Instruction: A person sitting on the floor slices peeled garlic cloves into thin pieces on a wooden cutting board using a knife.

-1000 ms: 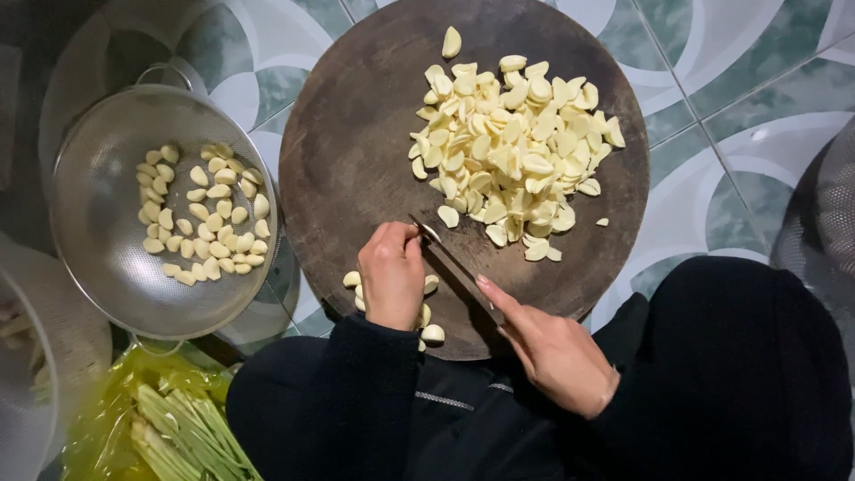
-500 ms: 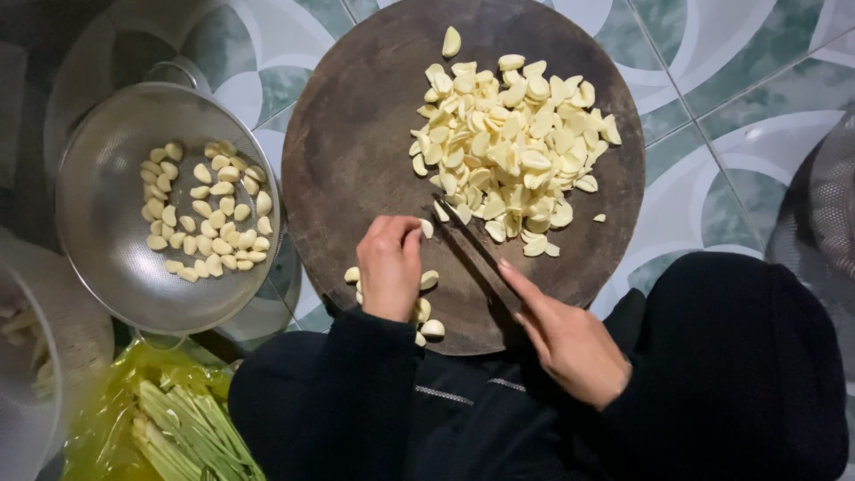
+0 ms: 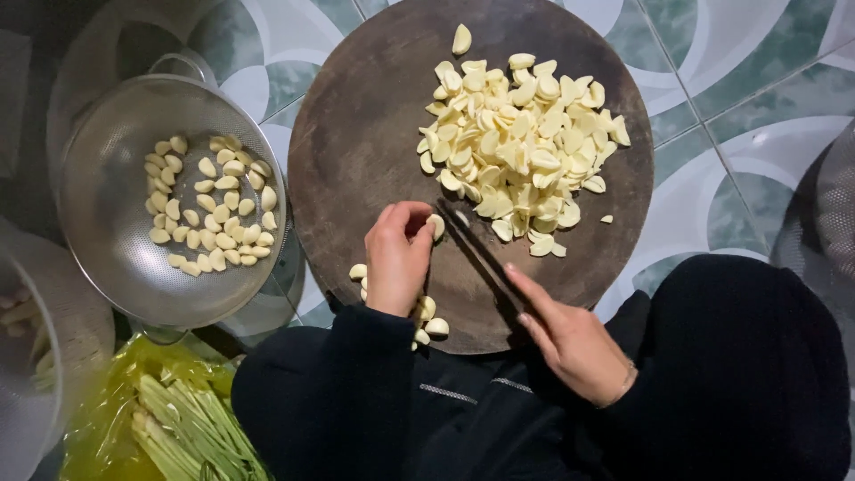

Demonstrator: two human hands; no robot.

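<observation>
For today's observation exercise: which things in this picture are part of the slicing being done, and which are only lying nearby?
In use:
left hand pinching a garlic clove
right hand holding the knife
round board
sliced garlic pile
whole cloves by the wrist

Lying about:
metal colander of cloves
yellow bag of green stalks

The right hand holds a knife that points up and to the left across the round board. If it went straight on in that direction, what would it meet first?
Most likely the garlic clove pinched by the left hand: the knife in the right hand ends right beside it. The sliced garlic pile lies to the right of that line.
</observation>
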